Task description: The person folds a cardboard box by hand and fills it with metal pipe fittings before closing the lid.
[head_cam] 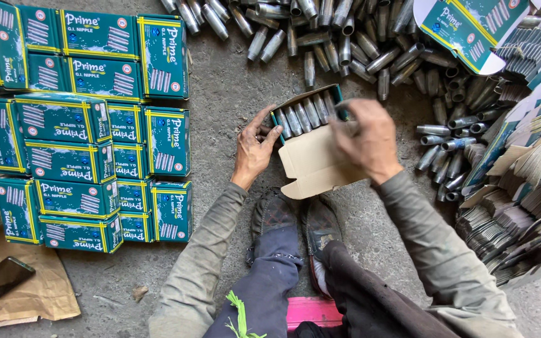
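The open carton (311,159) lay on the floor between both hands, its pipe pieces (305,116) running away from the person; left hand (253,149) steadied its side, spread; right hand (367,139) gripped one piece at the row's end.

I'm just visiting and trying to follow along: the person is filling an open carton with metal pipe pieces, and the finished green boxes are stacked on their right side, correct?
Not quite. The head view shows the stacked green boxes on the person's left side, not the right. The rest holds: the open carton sits between the left hand and right hand, with metal pipe pieces lined up inside it.
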